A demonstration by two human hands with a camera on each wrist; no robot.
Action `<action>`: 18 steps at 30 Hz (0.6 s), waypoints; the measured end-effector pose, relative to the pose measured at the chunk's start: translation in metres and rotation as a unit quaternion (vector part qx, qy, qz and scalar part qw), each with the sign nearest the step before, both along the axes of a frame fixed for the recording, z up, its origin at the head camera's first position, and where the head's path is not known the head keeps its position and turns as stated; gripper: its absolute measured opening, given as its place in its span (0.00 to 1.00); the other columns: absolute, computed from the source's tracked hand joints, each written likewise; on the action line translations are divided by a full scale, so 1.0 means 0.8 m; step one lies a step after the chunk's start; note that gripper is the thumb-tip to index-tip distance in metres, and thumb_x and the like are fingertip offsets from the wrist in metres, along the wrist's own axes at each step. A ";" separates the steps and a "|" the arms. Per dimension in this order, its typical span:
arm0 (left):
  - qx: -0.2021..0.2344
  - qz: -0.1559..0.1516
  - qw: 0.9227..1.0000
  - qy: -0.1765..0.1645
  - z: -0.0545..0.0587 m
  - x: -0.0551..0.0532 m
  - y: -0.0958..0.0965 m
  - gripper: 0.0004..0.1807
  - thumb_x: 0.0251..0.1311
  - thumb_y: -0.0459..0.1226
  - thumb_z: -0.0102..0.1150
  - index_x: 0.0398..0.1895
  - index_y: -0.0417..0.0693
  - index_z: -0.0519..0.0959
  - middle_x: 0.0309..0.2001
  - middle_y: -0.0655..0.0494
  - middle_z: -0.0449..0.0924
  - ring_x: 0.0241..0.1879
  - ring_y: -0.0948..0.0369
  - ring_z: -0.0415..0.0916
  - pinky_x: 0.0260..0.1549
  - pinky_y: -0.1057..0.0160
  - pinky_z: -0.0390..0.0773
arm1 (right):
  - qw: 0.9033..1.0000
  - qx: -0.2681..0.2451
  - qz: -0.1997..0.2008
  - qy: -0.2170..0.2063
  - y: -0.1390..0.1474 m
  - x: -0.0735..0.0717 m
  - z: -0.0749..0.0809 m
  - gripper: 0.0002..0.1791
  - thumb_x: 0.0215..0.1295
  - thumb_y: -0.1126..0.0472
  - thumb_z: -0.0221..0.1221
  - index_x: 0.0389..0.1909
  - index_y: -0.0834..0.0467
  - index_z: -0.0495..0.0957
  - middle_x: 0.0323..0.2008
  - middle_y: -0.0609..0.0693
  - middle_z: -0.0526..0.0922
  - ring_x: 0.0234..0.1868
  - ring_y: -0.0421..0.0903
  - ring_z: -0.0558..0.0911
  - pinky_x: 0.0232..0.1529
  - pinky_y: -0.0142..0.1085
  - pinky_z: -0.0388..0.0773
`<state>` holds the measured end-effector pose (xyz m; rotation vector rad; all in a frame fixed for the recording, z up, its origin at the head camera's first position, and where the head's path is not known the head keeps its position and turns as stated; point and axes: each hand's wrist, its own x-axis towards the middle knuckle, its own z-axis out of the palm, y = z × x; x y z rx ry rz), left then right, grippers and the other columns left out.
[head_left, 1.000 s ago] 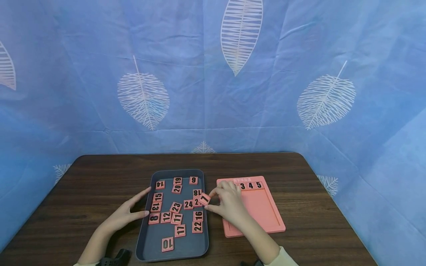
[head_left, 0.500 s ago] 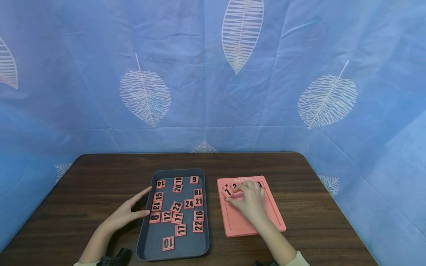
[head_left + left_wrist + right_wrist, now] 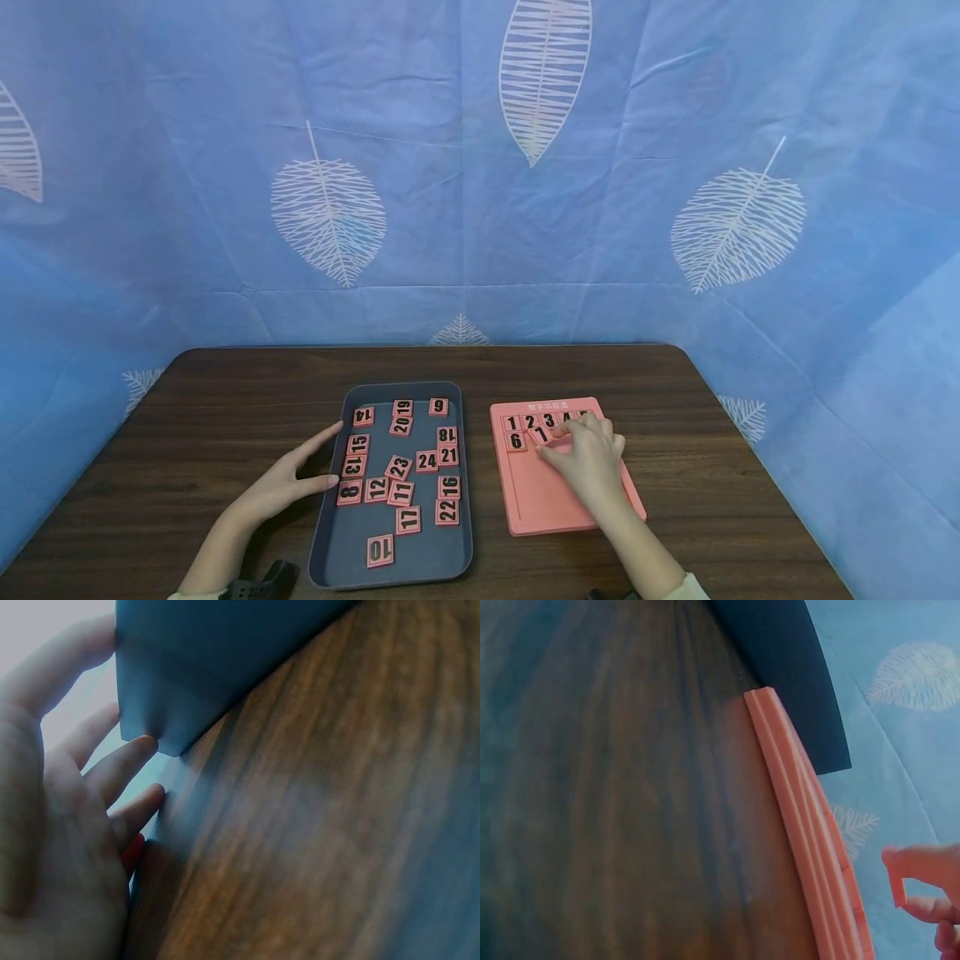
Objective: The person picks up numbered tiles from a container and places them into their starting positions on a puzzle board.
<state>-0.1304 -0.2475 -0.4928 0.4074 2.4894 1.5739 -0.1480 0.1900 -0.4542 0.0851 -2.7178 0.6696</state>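
In the head view my right hand pinches a pink tile marked 7 between thumb and finger. The right wrist view shows that tile edge-on, held above the pink number board. On the board, number tiles run along the top row. A 6 tile sits below the 1, at the left of the second row, with the 7 tilted just to its right. My left hand touches the left wall of the dark grey tray with spread fingers; fingertips meet the tray's outside.
Inside the tray lie several more pink tiles, such as the 10, the 17 and the 8, turned various ways. Tray and board stand side by side on a dark wooden table. A blue leaf-patterned cloth hangs behind.
My right hand has carried the 7 tile from over the tray's right edge to the board, then a little further right, uncovering the 6 tile. My left hand has stayed in place.
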 end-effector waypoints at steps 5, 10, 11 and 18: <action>-0.001 0.002 1.000 -0.002 0.001 0.000 0.000 0.41 0.62 0.41 0.61 0.76 0.54 0.53 0.73 0.39 0.47 0.69 0.34 0.44 0.55 0.26 0.50 | 1.000 0.005 -0.005 -0.007 0.001 -0.001 -0.004 0.15 0.44 0.49 0.75 0.27 0.54 0.84 0.35 0.52 0.76 0.41 0.55 0.68 0.39 0.50 0.58; -0.002 0.001 1.000 -0.008 0.004 0.001 0.000 0.41 0.62 0.41 0.61 0.76 0.55 0.52 0.73 0.39 0.47 0.69 0.34 0.44 0.55 0.26 0.51 | 1.000 0.011 -0.010 -0.014 0.002 -0.001 -0.011 0.16 0.43 0.48 0.75 0.25 0.53 0.82 0.34 0.52 0.75 0.41 0.55 0.69 0.39 0.51 0.59; -0.002 0.002 1.000 -0.009 0.005 0.001 0.001 0.41 0.62 0.42 0.61 0.76 0.55 0.52 0.73 0.39 0.47 0.69 0.34 0.44 0.55 0.26 0.51 | 1.000 0.013 -0.011 -0.018 0.002 -0.002 -0.012 0.16 0.43 0.48 0.75 0.25 0.53 0.82 0.34 0.51 0.74 0.41 0.55 0.69 0.39 0.51 0.59; 0.000 0.002 1.000 -0.012 0.011 0.004 0.001 0.41 0.62 0.41 0.61 0.76 0.56 0.52 0.73 0.39 0.47 0.69 0.34 0.43 0.55 0.26 0.51 | 1.000 0.015 -0.010 -0.019 0.000 -0.005 -0.020 0.19 0.43 0.46 0.75 0.27 0.55 0.82 0.34 0.52 0.73 0.39 0.54 0.68 0.37 0.49 0.59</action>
